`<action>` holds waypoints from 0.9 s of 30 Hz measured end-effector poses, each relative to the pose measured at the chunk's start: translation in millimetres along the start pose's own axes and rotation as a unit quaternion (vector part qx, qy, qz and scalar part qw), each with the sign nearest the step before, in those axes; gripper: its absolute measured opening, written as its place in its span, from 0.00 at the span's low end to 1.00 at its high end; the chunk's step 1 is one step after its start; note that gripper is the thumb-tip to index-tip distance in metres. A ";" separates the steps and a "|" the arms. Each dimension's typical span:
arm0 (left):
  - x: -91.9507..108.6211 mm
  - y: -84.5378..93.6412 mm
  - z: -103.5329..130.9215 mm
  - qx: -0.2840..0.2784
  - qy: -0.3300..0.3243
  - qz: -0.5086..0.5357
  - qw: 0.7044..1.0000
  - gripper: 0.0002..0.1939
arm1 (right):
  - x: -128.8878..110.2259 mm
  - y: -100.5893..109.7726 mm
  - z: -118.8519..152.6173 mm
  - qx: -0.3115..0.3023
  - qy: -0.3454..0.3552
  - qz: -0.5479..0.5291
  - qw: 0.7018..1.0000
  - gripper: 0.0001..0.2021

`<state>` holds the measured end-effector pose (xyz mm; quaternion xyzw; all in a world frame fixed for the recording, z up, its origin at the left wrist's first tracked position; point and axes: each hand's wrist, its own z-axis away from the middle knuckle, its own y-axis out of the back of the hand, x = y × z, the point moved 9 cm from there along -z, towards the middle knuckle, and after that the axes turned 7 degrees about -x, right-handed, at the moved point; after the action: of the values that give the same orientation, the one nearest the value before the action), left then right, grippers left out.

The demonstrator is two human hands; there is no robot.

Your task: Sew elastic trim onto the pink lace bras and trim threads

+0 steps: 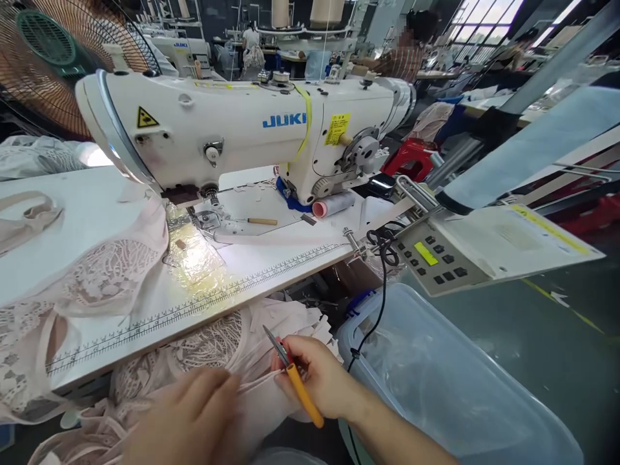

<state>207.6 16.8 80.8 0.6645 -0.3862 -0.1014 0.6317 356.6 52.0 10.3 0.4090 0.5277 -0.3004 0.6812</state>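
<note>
In my right hand is a pair of small scissors with an orange handle, the blades pointing up and to the left. The same hand's fingertips are at the edge of a pale pink piece of fabric. My left hand lies over the pink fabric to the left and is smeared by motion, so its grip does not show. Beneath and behind both hands, a heap of pink lace garments hangs below the table's front edge.
A white JUKI sewing machine stands on the white table, which has a ruler strip along its front. Pink lace pieces lie at left. A control panel and a clear plastic bin are at right. A cable hangs over the bin.
</note>
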 end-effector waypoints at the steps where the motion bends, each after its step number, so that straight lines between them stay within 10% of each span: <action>1: 10.2 -14.5 -14.2 -0.042 0.013 -0.015 0.999 0.11 | -0.5 -0.1 0.3 0.003 -0.004 0.002 1.000 0.06; 7: 9.2 -60.4 -43.4 -0.144 0.112 0.127 0.975 0.12 | 4.5 1.2 2.0 0.002 -0.022 -0.063 0.998 0.07; 18: -5.1 -72.0 -41.9 -0.156 0.197 0.303 0.919 0.10 | 14.4 -0.6 4.0 0.003 -0.034 -0.203 0.979 0.16; 27: -11.0 -68.7 -35.2 -0.113 0.232 0.539 0.802 0.10 | 10.5 24.4 1.8 -0.082 0.041 0.168 0.981 0.25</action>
<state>248.4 44.1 20.2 0.2775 -0.5095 0.3698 0.7257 380.8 62.5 6.2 0.4462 0.5017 -0.1202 0.7313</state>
